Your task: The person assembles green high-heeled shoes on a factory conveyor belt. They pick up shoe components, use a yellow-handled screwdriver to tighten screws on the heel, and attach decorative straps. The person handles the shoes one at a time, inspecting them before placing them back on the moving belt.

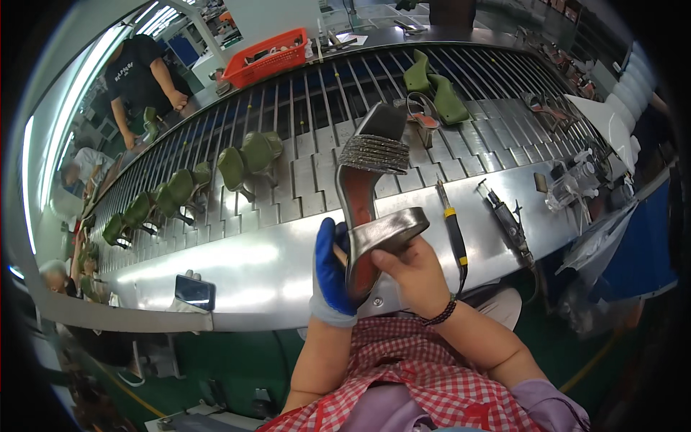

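Note:
A metallic grey sandal [354, 189] is held upright over the near metal ledge, toe pointing away. A sparkling multi-row strap [374, 153] crosses its front, and its inner surface is reddish brown. My left hand [331, 270], in a blue and grey glove, is closed around the left side of the heel end. My bare right hand [417, 277] grips the shiny metallic band [389, 229] at the rear, thumb on top; some of its fingers are hidden behind. Right of the sandal lies a yellow and black pen-shaped tool [453, 230] with a cord.
Green heeled shoes [248, 158] stand on the slatted conveyor [306, 173], with green boot-like pieces [435, 86] farther back. A red basket [266, 57] sits beyond. On the ledge are a phone [194, 291] and a dark corded tool [504, 216]. A co-worker [144, 86] stands far left.

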`<state>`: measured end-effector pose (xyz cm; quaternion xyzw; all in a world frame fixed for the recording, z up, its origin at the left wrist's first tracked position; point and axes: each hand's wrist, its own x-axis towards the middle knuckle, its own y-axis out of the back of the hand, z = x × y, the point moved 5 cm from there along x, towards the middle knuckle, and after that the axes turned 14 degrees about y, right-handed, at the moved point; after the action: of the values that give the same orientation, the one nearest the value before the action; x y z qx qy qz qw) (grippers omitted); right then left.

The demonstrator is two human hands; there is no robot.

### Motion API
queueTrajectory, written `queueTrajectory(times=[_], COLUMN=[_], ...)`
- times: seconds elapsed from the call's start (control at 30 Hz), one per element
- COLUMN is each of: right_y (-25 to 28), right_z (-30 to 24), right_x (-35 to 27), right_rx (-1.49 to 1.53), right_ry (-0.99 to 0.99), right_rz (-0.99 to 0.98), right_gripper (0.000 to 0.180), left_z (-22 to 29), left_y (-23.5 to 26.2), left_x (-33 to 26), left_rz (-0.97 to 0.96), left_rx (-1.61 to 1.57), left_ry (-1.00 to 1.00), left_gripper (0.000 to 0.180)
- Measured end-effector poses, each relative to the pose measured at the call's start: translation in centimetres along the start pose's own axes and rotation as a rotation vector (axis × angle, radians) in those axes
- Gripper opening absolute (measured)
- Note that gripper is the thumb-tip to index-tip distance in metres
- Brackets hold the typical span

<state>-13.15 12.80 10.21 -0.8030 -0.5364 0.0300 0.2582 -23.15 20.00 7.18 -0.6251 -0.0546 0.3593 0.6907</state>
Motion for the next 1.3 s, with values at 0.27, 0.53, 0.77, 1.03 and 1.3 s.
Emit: queueTrajectory(times=[0.27, 0.53, 0.77, 1.03, 1.3], right_y=[-0.7, -5.8, -6.3, -5.8, -1.1], right_z=[-4.7, -6.8, -6.6, -6.0, 0.4], right_x=[-1.5, -4.7, -5.6, -5.6, -3.0], right_rx=[-0.779, -1.105, -1.115, -1.096, -0.943], right_ry=[0.328, 0.693, 0.729, 0.716, 0.259], right_rz=[-0.209, -0.601, -0.616, -0.633, -0.368], right_gripper=[0.043, 0.05, 0.046, 0.05, 0.072], left_z=[-1.5, -3.2, -2.6, -2.1, 0.3], left_y=[0.4, 2.5, 2.3, 3.6, 3.2], left_x=[-3.5, -4.6, -5.0, -4.5, -3.9], left_rz=[-0.204, -0.219, -0.467, -0.405, 0.122], left_rx=[0.545, 0.038, -0.071, -0.003, 0.742], left_ry=[-0.142, 0.046, 0.08, 0.024, -0.083], left_gripper=[0.045, 0.048, 0.051, 0.05, 0.045])
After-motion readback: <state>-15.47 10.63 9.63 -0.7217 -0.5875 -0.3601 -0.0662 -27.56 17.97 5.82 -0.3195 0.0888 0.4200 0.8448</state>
